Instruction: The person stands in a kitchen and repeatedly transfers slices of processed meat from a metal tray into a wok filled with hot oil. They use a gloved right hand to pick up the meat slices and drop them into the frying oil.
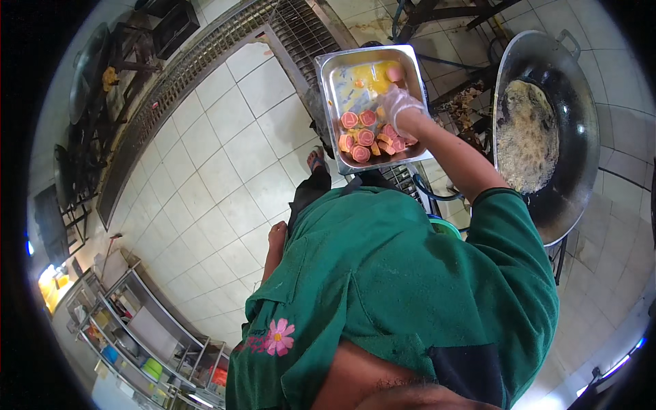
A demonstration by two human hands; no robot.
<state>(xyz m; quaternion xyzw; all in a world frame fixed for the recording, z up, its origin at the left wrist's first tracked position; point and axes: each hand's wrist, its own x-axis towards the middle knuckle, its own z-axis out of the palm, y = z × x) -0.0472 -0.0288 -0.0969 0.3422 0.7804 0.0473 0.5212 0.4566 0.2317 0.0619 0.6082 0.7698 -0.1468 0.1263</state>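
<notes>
My right hand (401, 105), in a clear plastic glove, reaches into a rectangular stainless steel pan (333, 77) and touches the food there; whether its fingers grip a piece is unclear. Pink-and-orange round slices (360, 137) lie in the near half of the pan. Yellow liquid (376, 74) coats part of the far half, with one pink slice (394, 73) at the far right corner. My bare left hand (277, 234) hangs low beside my body, touching nothing visible; its fingers are partly hidden. To the right, a large wok (574, 138) holds bubbling, foamy oil (528, 136).
A floor drain grate (302, 36) runs beyond the pan, over a tiled floor (230, 154). A green-rimmed container (446, 225) sits under my right arm. Metal shelving (148, 318) stands lower left, and woks on dark stands (89, 77) are at upper left.
</notes>
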